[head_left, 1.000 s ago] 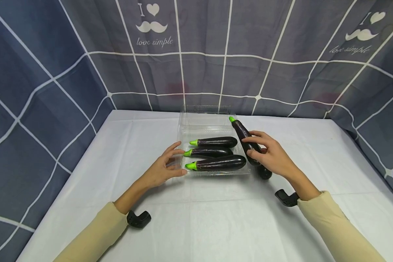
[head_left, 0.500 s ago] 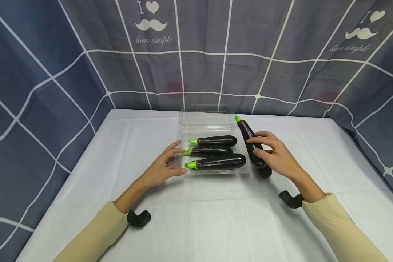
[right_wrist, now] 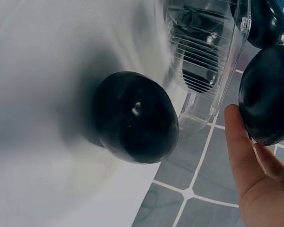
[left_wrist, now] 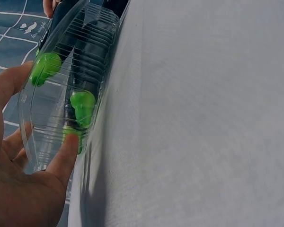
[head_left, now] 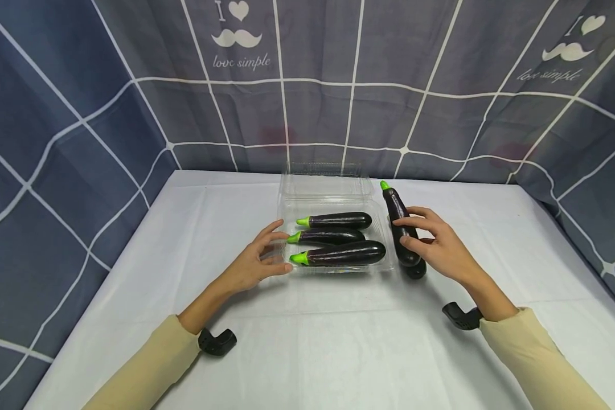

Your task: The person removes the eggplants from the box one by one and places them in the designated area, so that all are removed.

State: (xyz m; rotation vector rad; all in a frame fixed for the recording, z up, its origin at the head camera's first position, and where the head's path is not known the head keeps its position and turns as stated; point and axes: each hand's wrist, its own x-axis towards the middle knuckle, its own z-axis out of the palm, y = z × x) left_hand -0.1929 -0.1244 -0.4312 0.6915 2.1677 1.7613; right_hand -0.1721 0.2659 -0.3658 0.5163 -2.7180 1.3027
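Three dark purple eggplants with green stems, including the front eggplant [head_left: 345,254], lie side by side in an open clear plastic container [head_left: 384,265]. My left hand [head_left: 253,265] holds the container's left end, with the thumb [left_wrist: 64,163] at its lower front and the index finger at its rim. Just right of the container, my right hand [head_left: 435,242] grips another eggplant [head_left: 401,225] between thumb and fingers, its stem pointing away. Under it, partly hidden, lies one more eggplant [right_wrist: 135,118] on the table; in the right wrist view the two are apart.
The container's hinged lid [head_left: 325,185] is folded back toward the grid-patterned curtain [head_left: 307,114] behind the table. A white cloth [head_left: 307,341] covers the table. Black wrist mounts [head_left: 217,343] sit below both hands.
My right hand has moved right with its eggplant, from overlapping the container's right edge to beside it. The eggplant has turned more lengthwise. My left hand has stayed in place.
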